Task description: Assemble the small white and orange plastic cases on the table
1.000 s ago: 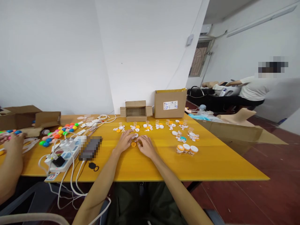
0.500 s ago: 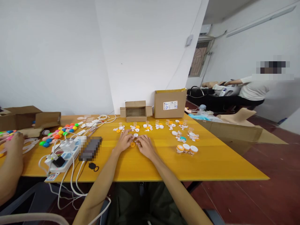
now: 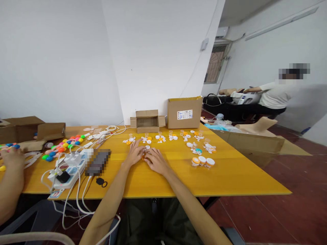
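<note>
The orange lid (image 3: 142, 158) is between my left grip (image 3: 134, 154) and right grip (image 3: 156, 160), at the surface (image 3: 230, 177); whether either holds it, I can't tell. It looks light and stiff, best pinched by the rim.

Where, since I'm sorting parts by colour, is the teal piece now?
In the head view, the teal piece lies on the yellow table, to the right of the person's right hand and just beyond the three lidded jars.

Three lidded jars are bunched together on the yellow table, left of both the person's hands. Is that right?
Not quite: the head view shows the lidded jars right of the left hand and right hand. They are bunched together on the yellow table.
</note>
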The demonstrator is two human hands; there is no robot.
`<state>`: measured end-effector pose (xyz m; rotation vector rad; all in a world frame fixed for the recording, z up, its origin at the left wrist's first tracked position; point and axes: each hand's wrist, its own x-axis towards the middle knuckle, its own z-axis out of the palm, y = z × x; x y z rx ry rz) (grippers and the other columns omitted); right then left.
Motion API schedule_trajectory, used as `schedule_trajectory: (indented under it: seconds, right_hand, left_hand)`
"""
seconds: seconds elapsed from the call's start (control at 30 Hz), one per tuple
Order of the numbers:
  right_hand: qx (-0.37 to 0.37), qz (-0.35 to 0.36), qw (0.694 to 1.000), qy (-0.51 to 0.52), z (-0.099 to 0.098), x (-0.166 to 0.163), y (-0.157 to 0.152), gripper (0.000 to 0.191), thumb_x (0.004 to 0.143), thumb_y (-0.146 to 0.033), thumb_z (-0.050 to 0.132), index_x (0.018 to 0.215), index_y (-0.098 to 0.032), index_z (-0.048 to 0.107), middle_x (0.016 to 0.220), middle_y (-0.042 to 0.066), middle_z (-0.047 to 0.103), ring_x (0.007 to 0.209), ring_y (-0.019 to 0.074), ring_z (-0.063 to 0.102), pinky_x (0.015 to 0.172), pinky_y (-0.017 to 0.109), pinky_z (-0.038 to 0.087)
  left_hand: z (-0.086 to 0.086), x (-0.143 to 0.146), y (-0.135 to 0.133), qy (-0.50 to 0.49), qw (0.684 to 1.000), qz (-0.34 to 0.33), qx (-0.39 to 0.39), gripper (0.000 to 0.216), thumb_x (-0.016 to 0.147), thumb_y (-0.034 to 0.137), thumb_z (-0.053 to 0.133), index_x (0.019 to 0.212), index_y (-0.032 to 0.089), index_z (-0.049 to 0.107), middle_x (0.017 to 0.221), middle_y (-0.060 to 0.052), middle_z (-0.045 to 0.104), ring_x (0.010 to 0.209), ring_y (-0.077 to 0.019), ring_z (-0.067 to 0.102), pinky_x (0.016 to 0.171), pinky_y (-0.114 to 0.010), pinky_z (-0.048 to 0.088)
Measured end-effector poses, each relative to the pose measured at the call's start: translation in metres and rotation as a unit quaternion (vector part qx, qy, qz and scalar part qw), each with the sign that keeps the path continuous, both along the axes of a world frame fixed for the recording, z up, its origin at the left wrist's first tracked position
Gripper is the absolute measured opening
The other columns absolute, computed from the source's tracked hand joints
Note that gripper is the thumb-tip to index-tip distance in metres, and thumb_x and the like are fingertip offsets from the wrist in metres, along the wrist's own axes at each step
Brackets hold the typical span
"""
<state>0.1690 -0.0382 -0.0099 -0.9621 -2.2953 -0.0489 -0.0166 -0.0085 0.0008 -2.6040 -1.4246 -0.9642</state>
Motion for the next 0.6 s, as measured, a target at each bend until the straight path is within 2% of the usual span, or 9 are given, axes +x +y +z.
schedule_trajectory:
  seconds: [0.13,0.27,0.6]
  right_hand:
    - [-0.011,-0.08,0.997,0.021,-0.001,-0.0005,0.0025,0.022,0.09,-0.011,0.054,0.098,-0.024,0.07,0.115,0.008,0.065,0.107,0.0238,0.051,0.087,0.036,0.04]
    - [-0.045,-0.162,0.986,0.011,-0.0025,-0.0003,0.0038,0.034,0.086,-0.006,0.051,0.108,-0.025,0.07,0.118,0.01,0.063,0.11,0.0262,0.05,0.087,0.037,0.04]
    - [-0.08,-0.187,0.979,-0.028,-0.0007,-0.0021,0.0011,0.042,0.086,-0.008,0.049,0.12,-0.027,0.067,0.127,0.01,0.06,0.116,0.027,0.049,0.09,0.038,0.039]
  left_hand:
    - [-0.0058,-0.0015,0.0025,0.016,1.0,0.009,-0.025,0.039,0.094,0.02,0.046,0.124,0.032,0.068,0.153,-0.003,0.043,0.141,-0.0286,0.035,0.116,-0.053,0.033]
    - [-0.0075,-0.002,0.0019,0.026,0.999,0.018,-0.035,0.041,0.093,0.019,0.046,0.125,0.035,0.066,0.156,-0.001,0.039,0.142,-0.0291,0.035,0.115,-0.054,0.034]
    - [-0.0037,-0.0004,-0.0012,0.032,0.999,0.033,-0.021,0.035,0.089,0.015,0.049,0.118,0.028,0.065,0.153,-0.005,0.042,0.132,-0.0274,0.046,0.111,-0.05,0.041]
